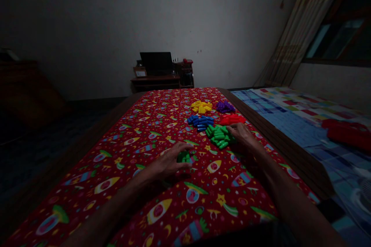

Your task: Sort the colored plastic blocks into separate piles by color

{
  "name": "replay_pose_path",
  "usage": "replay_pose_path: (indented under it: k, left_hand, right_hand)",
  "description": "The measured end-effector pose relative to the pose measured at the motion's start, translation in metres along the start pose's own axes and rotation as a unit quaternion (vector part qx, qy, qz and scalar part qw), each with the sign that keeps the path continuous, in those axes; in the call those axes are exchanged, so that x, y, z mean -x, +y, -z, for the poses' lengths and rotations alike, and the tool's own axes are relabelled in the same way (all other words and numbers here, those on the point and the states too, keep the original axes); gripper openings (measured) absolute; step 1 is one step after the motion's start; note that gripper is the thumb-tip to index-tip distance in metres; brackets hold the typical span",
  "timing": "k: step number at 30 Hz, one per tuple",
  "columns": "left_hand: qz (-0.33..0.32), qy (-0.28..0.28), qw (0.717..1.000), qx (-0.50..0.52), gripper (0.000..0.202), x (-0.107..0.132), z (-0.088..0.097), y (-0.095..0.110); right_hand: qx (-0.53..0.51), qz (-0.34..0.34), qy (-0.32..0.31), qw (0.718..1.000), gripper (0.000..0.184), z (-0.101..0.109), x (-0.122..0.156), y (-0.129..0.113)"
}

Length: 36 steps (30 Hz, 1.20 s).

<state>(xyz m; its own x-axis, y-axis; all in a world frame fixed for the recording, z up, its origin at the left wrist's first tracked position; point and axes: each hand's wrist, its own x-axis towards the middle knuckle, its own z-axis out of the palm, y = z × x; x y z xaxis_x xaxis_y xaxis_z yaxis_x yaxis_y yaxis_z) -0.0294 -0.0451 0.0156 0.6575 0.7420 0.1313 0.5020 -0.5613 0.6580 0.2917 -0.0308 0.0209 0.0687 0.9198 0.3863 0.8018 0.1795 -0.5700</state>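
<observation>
The fingers of the left hand are curved forward and spread from the thumb, and a few small green pieces are framed in the gap; whether any is pinched cannot be told. The fingers of the right hand are bent down at the right side of a green heap, their tips partly hidden, so whether a piece is gripped cannot be made out. The green pieces are seen as short, smooth cylinders with rounded ends, bright and plastic-looking, piled loosely at mixed angles. The heap is set nearer the right edge of the bench than the left, while the few by the left hand are placed about midway between those edges. Beyond the heap, similar pieces are gathered by colour: a red pile close to the right edge, a blue pile further left, then a yellow pile and a purple pile toward the far edge. All are carried on a red cloth printed with rockets, stars and moons, bordered by the bench's plain brown sides.
</observation>
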Motion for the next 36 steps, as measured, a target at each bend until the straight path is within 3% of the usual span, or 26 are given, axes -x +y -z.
replay_pose_path:
  k: [3,7,8,10,13,16,20,23,25,28,31,33,36]
  left_hand:
    - [-0.01,-0.035,0.999,-0.027,0.061,0.004,0.005,-0.002]
    - [0.026,0.04,0.999,-0.016,0.051,-0.002,0.0,-0.005]
    - [0.045,0.064,0.997,0.006,0.049,-0.004,-0.002,-0.005]
    - [0.076,0.103,0.99,0.06,0.048,-0.008,-0.008,-0.002]
    - [0.088,0.12,0.976,0.16,0.05,-0.011,-0.017,0.003]
    - [0.074,0.098,0.962,0.245,0.053,-0.01,-0.022,0.006]
    - [0.049,0.091,0.969,0.224,0.046,-0.008,-0.022,0.008]
    - [0.037,0.112,0.974,0.195,0.038,-0.007,-0.02,0.007]
    - [0.036,0.127,0.977,0.167,0.036,-0.007,-0.019,0.004]
    - [0.034,0.137,0.985,0.104,0.032,-0.007,-0.016,-0.001]
    - [0.03,0.141,0.987,0.078,0.031,-0.007,-0.014,-0.002]
    - [0.029,0.14,0.987,0.072,0.029,-0.007,-0.013,-0.001]
    - [0.03,0.14,0.988,0.063,0.027,-0.007,-0.013,-0.001]
  right_hand:
    - [0.03,-0.035,0.016,0.999,0.035,0.002,-0.001,-0.009]
    - [-0.017,-0.007,0.091,0.996,0.032,0.002,0.0,-0.036]
    - [-0.054,0.017,0.077,0.995,0.031,-0.002,0.003,-0.044]
    - [-0.122,0.11,-0.009,0.986,0.028,-0.015,0.015,-0.062]
    - [-0.137,0.291,-0.135,0.937,0.026,-0.041,0.037,-0.083]
    - [-0.089,0.364,-0.157,0.914,0.027,-0.059,0.048,-0.09]
    - [-0.024,0.337,-0.099,0.936,0.023,-0.049,0.038,-0.08]
    - [0.051,0.234,0.009,0.971,0.023,-0.024,0.022,-0.064]
    - [0.118,0.153,0.046,0.98,0.024,-0.009,0.013,-0.051]
    - [0.203,0.082,0.011,0.976,0.022,0.001,0.008,-0.036]
    - [0.212,0.083,-0.02,0.974,0.024,0.0,0.009,-0.033]
    - [0.193,0.085,-0.012,0.977,0.03,-0.001,0.009,-0.036]
    - [0.176,0.068,0.049,0.981,0.034,0.001,0.005,-0.037]
